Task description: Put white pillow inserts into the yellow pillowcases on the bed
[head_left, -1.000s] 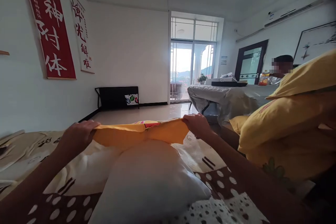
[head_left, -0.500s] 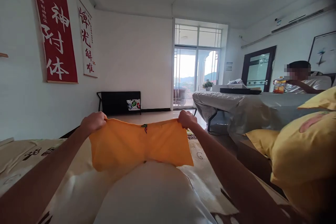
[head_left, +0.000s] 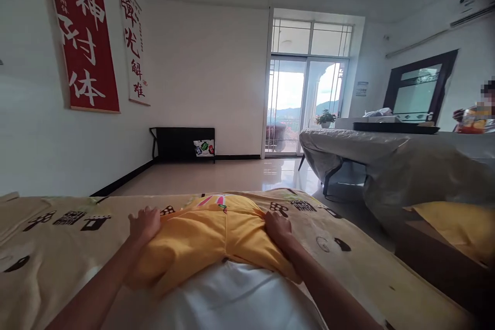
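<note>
A pair of yellow-orange shorts [head_left: 197, 242] lies spread over the beige patterned blanket, a seam running down its middle and soft folds across both sides. Beyond its top edge is a pink-and-white striped print [head_left: 212, 200]. My left hand [head_left: 145, 224] is closed at the upper left corner of the shorts. At the upper right corner, my right hand [head_left: 277, 227] is closed on the fabric as well. The fingertips of both hands are partly hidden. White fabric [head_left: 235, 299] fills the bottom middle, close to me, between my forearms.
The blanket [head_left: 359, 273] covers the surface before me. To the right are a yellow cushion [head_left: 460, 227] and a table with a plastic-covered cloth [head_left: 406, 165], bearing a black tray [head_left: 394, 127]. Another person's hand is near a bottle [head_left: 474, 121]. A black folded frame [head_left: 174, 144] stands by the wall.
Both hands have come down with the shorts, which were held up taut and now rest on the blanket. The camera view has turned downward and left.
</note>
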Motion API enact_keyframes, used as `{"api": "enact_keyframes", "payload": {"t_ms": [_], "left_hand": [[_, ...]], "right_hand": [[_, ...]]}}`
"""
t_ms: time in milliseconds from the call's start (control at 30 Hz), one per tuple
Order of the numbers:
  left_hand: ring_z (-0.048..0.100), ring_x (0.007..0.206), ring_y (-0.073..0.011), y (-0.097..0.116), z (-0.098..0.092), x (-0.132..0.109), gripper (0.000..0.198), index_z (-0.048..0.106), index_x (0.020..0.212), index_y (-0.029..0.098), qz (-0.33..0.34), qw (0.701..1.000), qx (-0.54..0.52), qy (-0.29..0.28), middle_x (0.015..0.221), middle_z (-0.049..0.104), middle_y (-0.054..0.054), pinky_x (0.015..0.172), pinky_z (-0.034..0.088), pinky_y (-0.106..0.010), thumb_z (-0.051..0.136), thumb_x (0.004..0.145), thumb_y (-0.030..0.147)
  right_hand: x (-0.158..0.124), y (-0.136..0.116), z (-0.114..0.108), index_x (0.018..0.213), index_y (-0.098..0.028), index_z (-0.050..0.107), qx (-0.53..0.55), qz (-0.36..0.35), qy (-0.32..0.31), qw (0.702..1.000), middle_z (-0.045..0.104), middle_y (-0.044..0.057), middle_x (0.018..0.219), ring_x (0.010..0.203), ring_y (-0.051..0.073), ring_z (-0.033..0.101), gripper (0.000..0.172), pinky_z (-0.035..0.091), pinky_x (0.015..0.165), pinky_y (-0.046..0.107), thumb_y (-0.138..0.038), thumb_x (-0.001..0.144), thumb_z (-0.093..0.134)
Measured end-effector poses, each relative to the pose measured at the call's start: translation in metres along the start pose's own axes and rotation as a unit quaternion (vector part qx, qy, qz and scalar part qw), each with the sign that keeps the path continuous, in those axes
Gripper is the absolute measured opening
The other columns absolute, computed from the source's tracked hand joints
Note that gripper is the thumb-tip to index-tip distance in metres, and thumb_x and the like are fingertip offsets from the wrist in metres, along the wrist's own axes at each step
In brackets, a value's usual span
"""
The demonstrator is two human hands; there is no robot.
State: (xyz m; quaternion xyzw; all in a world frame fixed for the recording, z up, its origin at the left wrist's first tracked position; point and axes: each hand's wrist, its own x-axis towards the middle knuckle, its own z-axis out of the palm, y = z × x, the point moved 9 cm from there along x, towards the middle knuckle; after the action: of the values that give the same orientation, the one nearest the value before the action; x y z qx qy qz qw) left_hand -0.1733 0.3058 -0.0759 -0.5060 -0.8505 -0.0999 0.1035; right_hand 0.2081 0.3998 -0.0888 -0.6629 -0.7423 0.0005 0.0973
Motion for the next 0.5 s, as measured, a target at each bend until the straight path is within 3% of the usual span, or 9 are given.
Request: {"api": "enact_keyframes", "payload": {"t_ms": [100,200,300,400,500], "left_hand": [[0.052,0.117,-0.0295,0.028,-0.029,-0.009,0.044,0.057,0.118,0.014,0.067,0.997,-0.040,0.025,0.126,0.056,-0.017,0.097,0.036,-0.048,0.033,0.081,0.017],[0.044,0.127,-0.0181,0.084,-0.031,-0.035,0.048,0.049,0.131,0.018,0.210,0.969,-0.132,0.003,0.137,0.050,-0.008,0.107,0.032,-0.033,0.030,0.087,0.025],[0.029,0.138,-0.0207,0.117,0.009,-0.066,0.054,0.040,0.139,0.018,0.253,0.952,-0.170,-0.027,0.147,0.037,-0.008,0.113,0.023,-0.041,0.029,0.091,0.040],[0.020,0.141,-0.0231,0.112,0.065,-0.083,0.053,0.032,0.143,0.026,0.195,0.959,-0.201,-0.043,0.152,0.025,-0.004,0.113,0.019,-0.050,0.029,0.092,0.040],[0.016,0.142,-0.0207,0.088,0.096,-0.085,0.053,0.029,0.144,0.027,0.150,0.957,-0.245,-0.042,0.154,0.020,-0.003,0.114,0.019,-0.050,0.026,0.092,0.040]], "right_hand": [[-0.002,-0.010,-0.020,0.125,-0.010,0.054,0.004,-0.022,0.033,0.999,0.065,0.020,0.110,0.105,0.027,0.061,0.040,0.042,0.088,0.037,-0.013,0.090,0.035],[-0.016,-0.054,-0.028,0.137,-0.021,0.042,0.083,-0.167,0.069,0.980,0.057,0.011,0.129,0.119,0.021,0.052,0.044,0.035,0.099,0.033,-0.030,0.096,0.031],[-0.038,-0.093,0.003,0.139,-0.024,0.040,0.167,-0.287,0.026,0.943,0.041,0.005,0.144,0.133,0.019,0.035,0.049,0.025,0.109,0.035,-0.044,0.095,0.032],[-0.044,-0.089,0.043,0.142,-0.023,0.037,0.166,-0.246,0.017,0.955,0.028,0.005,0.151,0.140,0.020,0.020,0.053,0.014,0.114,0.040,-0.046,0.094,0.035],[-0.044,-0.065,0.058,0.143,-0.024,0.035,0.175,-0.177,0.052,0.967,0.025,0.004,0.152,0.141,0.021,0.018,0.054,0.011,0.114,0.044,-0.047,0.094,0.034]]}}
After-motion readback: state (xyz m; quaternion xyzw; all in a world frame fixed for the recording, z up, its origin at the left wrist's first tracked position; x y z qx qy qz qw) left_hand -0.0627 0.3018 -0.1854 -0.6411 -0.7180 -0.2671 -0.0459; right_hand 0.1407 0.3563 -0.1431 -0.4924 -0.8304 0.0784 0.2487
